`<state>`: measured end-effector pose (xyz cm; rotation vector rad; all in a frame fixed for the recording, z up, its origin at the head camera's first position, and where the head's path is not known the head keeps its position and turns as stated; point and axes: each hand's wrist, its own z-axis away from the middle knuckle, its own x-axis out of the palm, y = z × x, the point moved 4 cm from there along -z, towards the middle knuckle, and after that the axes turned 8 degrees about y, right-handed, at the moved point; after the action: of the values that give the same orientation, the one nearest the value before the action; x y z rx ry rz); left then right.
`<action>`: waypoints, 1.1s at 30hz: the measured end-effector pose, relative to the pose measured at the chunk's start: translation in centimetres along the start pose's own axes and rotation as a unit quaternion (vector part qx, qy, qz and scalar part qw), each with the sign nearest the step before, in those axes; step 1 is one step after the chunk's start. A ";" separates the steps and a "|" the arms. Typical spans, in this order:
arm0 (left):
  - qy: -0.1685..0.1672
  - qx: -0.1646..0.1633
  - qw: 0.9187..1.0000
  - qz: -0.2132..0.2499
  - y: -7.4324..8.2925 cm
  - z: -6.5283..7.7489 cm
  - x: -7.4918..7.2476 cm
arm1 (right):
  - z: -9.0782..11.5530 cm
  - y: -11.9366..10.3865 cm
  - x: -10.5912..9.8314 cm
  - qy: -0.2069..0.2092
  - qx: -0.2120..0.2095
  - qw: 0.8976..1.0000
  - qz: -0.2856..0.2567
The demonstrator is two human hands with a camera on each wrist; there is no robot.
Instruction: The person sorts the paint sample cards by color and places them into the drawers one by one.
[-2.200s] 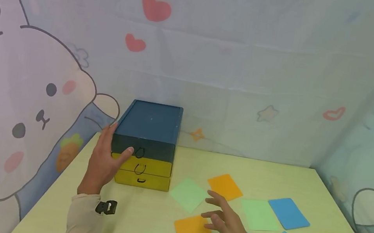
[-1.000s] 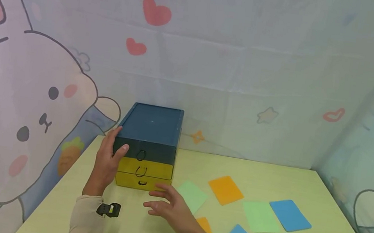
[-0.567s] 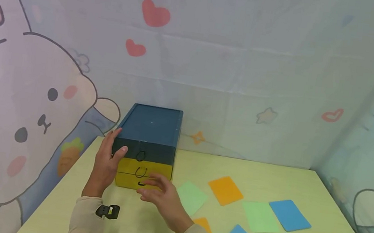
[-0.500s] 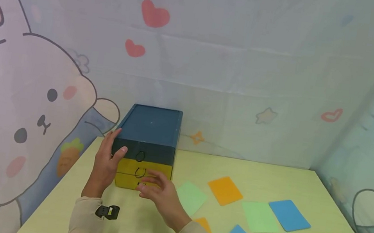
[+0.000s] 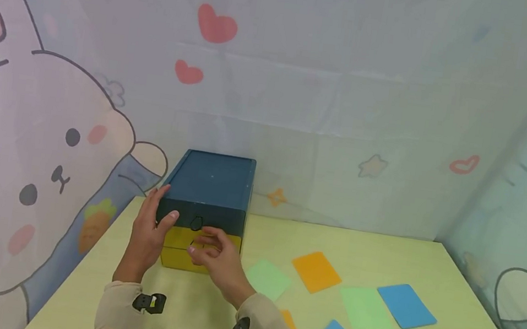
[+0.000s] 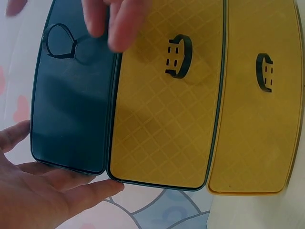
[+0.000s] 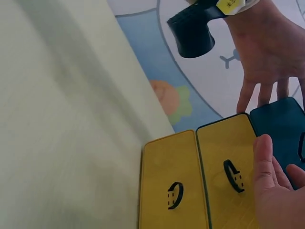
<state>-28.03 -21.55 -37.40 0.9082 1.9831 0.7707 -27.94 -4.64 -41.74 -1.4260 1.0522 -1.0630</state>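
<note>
A small chest of drawers [image 5: 211, 180] stands at the table's back left, with a dark blue top and top drawer above two yellow drawers. Each drawer front has a black strap handle, including the middle one [image 6: 187, 56] and the lowest one [image 6: 260, 71]. All drawers are closed. My left hand [image 5: 143, 237] rests its fingertips along the left side of the chest, thumb reaching across the front corner. Loosely bent, my right hand [image 5: 222, 267] hovers in front of the middle drawer, just below the blue drawer's loop handle [image 5: 197, 223]. Nothing is between its fingers.
On the right of the pale yellow table [image 5: 204, 312] lie several flat coloured sheets: orange [image 5: 316, 271], light green [image 5: 366, 308] and blue [image 5: 407, 306]. An orange one is partly hidden by my right sleeve. A cartoon-printed cloth [image 5: 322, 100] hangs behind.
My right hand has moved left and up from above the coloured sheets to the drawer fronts. My left hand stays at the side of the chest. The drawers remain closed.
</note>
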 end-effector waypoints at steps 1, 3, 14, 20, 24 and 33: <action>0.000 0.002 1.000 0.000 0.0 0.0 0.0 | -0.2 -0.2 0.2 0.003 -0.002 1.000 -0.002; 0.000 0.002 1.000 -0.002 0.1 0.0 -0.2 | -0.4 -0.7 0.6 0.010 -0.004 1.000 -0.009; 0.006 -0.007 1.000 -0.009 0.0 0.5 -0.6 | -1.1 -1.3 2.2 0.088 0.007 0.996 0.007; 0.000 -0.005 1.000 0.000 0.1 0.3 -0.6 | -1.2 -1.5 2.3 0.111 0.000 0.994 0.009; -0.006 -0.004 1.000 0.007 0.1 0.1 -0.6 | -1.2 -1.6 2.5 0.123 0.001 0.992 0.000; -0.021 -0.007 1.000 0.020 0.2 0.0 -1.0 | -0.6 -1.7 2.9 0.129 0.001 0.992 -0.003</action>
<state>-27.58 -22.22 -36.88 0.9515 1.9265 0.7815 -27.77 -7.39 -39.78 -1.3135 1.2299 -1.2782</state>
